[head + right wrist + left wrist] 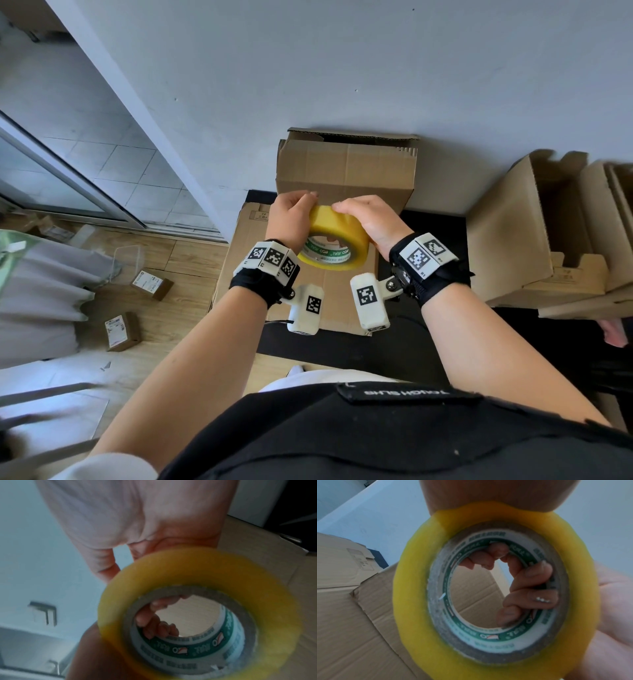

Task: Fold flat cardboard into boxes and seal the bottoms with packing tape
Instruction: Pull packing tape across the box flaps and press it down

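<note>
Closest to the viewer, two bare forearms reach forward, each wrist wrapped in a black band carrying white blocks printed with black square codes. Between the hands sits a roll of packing tape (334, 240): a thick, glossy, translucent yellow ring wound on a grey cardboard core, with a green and white printed label inside the core. The left hand (291, 217) grips the roll's left side, thumb over the outer yellow face; in the left wrist view its fingers (530, 586) curl through the core and press against the inner label. The right hand (368, 219) cups the right side, its fingers bent over the top of the roll; whether they pinch a loose tape end cannot be told. Held in the air, the roll hangs above a flat sheet of brown corrugated cardboard (239, 260) lying on a dark mat (394, 339). Just beyond the hands stands a folded cardboard box (346, 174), matte brown with creased flaps, set against a pale grey wall (342, 68). Further folded boxes (513, 222) stand at the mat's right edge. Small labelled parcels (152, 284) lie on the wooden floor to the left
</note>
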The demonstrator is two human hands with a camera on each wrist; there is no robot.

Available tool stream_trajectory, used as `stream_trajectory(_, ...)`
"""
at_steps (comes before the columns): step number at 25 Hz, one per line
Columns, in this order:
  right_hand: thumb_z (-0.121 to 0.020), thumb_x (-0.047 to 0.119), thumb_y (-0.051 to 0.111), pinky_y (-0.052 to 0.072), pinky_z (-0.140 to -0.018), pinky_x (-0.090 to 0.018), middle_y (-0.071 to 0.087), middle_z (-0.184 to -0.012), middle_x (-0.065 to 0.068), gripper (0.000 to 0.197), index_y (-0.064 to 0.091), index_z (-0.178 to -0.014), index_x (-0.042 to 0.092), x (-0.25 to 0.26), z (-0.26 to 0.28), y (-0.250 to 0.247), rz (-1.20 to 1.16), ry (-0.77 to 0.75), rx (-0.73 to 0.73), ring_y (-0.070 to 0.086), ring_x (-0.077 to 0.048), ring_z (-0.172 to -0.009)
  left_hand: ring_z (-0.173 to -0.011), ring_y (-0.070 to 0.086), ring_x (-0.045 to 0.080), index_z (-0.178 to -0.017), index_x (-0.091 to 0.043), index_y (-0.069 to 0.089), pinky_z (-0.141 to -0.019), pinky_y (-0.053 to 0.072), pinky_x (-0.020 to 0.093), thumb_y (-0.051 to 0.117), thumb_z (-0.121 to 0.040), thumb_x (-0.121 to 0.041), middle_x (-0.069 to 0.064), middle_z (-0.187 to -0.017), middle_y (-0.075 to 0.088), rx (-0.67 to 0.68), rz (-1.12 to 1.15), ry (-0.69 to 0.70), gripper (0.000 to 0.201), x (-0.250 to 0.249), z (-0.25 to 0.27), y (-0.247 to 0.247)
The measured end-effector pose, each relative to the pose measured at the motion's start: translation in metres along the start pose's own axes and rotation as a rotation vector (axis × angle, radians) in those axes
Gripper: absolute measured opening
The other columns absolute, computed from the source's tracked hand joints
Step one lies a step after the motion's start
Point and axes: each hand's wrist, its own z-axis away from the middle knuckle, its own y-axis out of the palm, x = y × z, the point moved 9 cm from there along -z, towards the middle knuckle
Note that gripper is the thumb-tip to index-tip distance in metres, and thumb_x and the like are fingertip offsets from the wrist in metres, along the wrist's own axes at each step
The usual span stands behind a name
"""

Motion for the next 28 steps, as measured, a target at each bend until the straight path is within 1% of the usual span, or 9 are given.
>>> stream_trajectory(3, -0.094, 0.027, 0.049, 0.032, -0.062, -0.031, 0.042, -0.061, -0.004, 0.039, 0.050, -0.060, 0.009, 0.014, 0.003, 0.003, 0.311, -0.128, -0.048, 0.043, -0.018, -0.064, -0.054, 0.044, 0.020, -0.060, -0.005, 0.053, -0.056, 0.041, 0.035, 0.052, -0.093, -0.022, 0.003, -0.055, 0.044, -0.049, -0.078, -0.034, 0.037, 0.006, -0.001, 0.001)
stream_trajectory(6, -0.096, 0.021, 0.043, 0.028, -0.057, -0.033, 0.039, -0.059, 0.000, 0.038, 0.043, -0.059, 0.017, 0.019, 0.005, 0.005, 0.403, -0.168, -0.068, 0.039, -0.018, -0.061, -0.055, 0.046, 0.021, -0.060, -0.005, 0.052, -0.057, 0.049, 0.041, 0.050, -0.087, -0.024, 0.005, -0.056, 0.045, -0.078, -0.100, -0.045, 0.034, 0.008, -0.002, 0.002)
stream_trajectory(8, -0.095, 0.024, 0.042, 0.037, -0.063, -0.039, 0.052, -0.068, -0.015, 0.035, 0.055, -0.070, 0.003, 0.019, 0.005, 0.004, 0.398, -0.176, -0.078, 0.047, -0.028, -0.069, -0.056, 0.042, 0.020, -0.056, -0.013, 0.047, -0.057, 0.042, 0.036, 0.049, -0.084, -0.025, 0.005, -0.055, 0.041, -0.079, -0.124, -0.031, 0.031, 0.005, -0.002, 0.002)
stream_trajectory(10, -0.097, 0.021, 0.039, 0.044, -0.083, -0.048, 0.059, -0.100, -0.032, 0.039, 0.058, -0.097, -0.013, 0.014, 0.003, 0.002, 0.385, -0.163, -0.097, 0.052, -0.042, -0.095, -0.055, 0.042, 0.021, -0.056, -0.013, 0.046, -0.057, 0.041, 0.034, 0.048, -0.083, -0.025, 0.005, -0.055, 0.040, -0.075, -0.122, -0.031, 0.030, 0.005, -0.004, 0.002)
stream_trajectory(12, -0.095, 0.023, 0.036, 0.042, -0.090, -0.049, 0.056, -0.110, -0.034, 0.044, 0.055, -0.104, -0.015, 0.013, 0.002, 0.002, 0.354, -0.174, -0.099, 0.049, -0.044, -0.105, -0.055, 0.041, 0.021, -0.057, -0.012, 0.046, -0.056, 0.039, 0.033, 0.047, -0.083, -0.024, 0.006, -0.055, 0.040, -0.085, -0.128, -0.025, 0.029, 0.003, -0.005, 0.001)
stream_trajectory(16, -0.094, 0.032, 0.037, 0.039, -0.072, -0.037, 0.061, -0.090, -0.021, 0.041, 0.060, -0.086, -0.001, 0.016, 0.000, 0.001, 0.338, -0.202, -0.089, 0.055, -0.033, -0.089, -0.055, 0.034, 0.019, -0.056, -0.013, 0.039, -0.054, 0.030, 0.029, 0.047, -0.087, -0.021, 0.003, -0.054, 0.037, -0.106, -0.199, 0.007, 0.033, -0.005, -0.003, 0.001)
stream_trajectory(19, -0.101, 0.024, 0.041, 0.040, -0.072, -0.034, 0.063, -0.088, -0.015, 0.032, 0.063, -0.087, 0.006, 0.016, -0.004, -0.003, 0.345, -0.187, -0.089, 0.058, -0.028, -0.086, -0.054, 0.027, 0.017, -0.054, -0.016, 0.033, -0.052, 0.023, 0.030, 0.046, -0.087, -0.019, -0.003, -0.052, 0.031, -0.142, -0.251, 0.026, 0.035, -0.012, -0.001, 0.000)
stream_trajectory(25, -0.099, 0.024, 0.039, 0.037, -0.069, -0.035, 0.060, -0.088, -0.021, 0.033, 0.061, -0.089, 0.002, 0.013, -0.004, -0.004, 0.347, -0.196, -0.071, 0.056, -0.034, -0.088, -0.056, 0.027, 0.018, -0.060, -0.013, 0.039, -0.053, 0.023, 0.032, 0.046, -0.087, -0.019, 0.000, -0.055, 0.031, -0.148, -0.281, 0.026, 0.028, -0.012, -0.003, 0.002)
stream_trajectory(28, -0.088, 0.033, 0.032, 0.034, -0.069, -0.035, 0.059, -0.091, -0.025, 0.046, 0.060, -0.090, -0.003, 0.014, -0.003, -0.002, 0.341, -0.203, -0.058, 0.053, -0.034, -0.088, -0.057, 0.026, 0.018, -0.060, -0.013, 0.039, -0.054, 0.023, 0.032, 0.046, -0.086, -0.019, 0.000, -0.055, 0.031, -0.149, -0.296, 0.025, 0.027, -0.010, -0.003, 0.004)
